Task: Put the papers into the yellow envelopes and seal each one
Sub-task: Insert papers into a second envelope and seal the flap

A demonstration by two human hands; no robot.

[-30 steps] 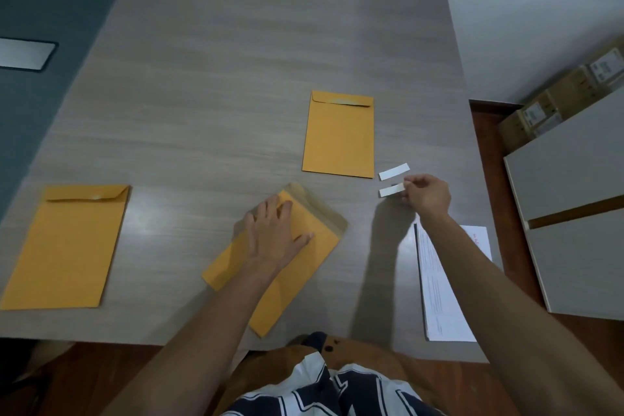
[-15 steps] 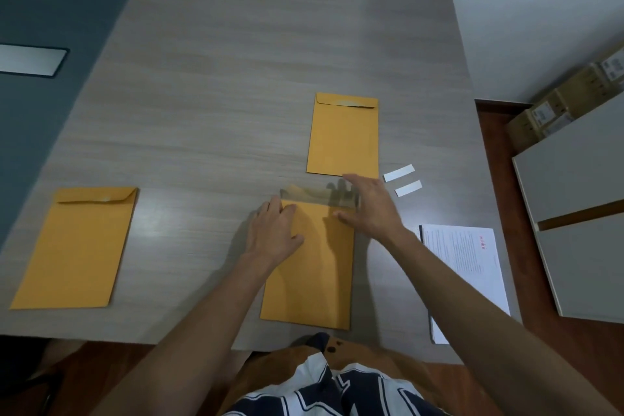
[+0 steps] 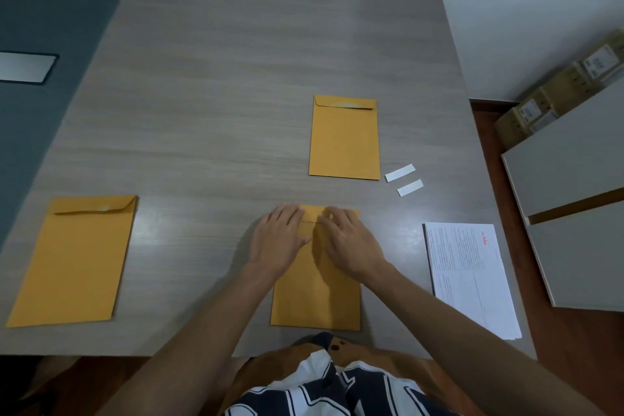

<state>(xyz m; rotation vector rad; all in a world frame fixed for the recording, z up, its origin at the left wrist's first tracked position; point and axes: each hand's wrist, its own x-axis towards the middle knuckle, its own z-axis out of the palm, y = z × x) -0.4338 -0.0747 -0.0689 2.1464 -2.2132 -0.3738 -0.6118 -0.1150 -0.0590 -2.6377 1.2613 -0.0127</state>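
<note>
A yellow envelope lies upright at the table's near edge, its flap folded down. My left hand and my right hand both press flat on its top, fingers spread over the flap. A second yellow envelope lies farther back with its flap down. A third yellow envelope lies at the near left, its flap down too. A stack of printed white papers lies to the right of my right arm. Two small white strips lie between the far envelope and the papers.
The grey wood-grain table stretches far back. White cabinets stand close on the right, with cardboard boxes behind them. A blue-grey wall with a white plate is on the left.
My right hand left the white strips and came to the near envelope. The envelope was turned from slanted to upright, and its open flap was folded down under both hands.
</note>
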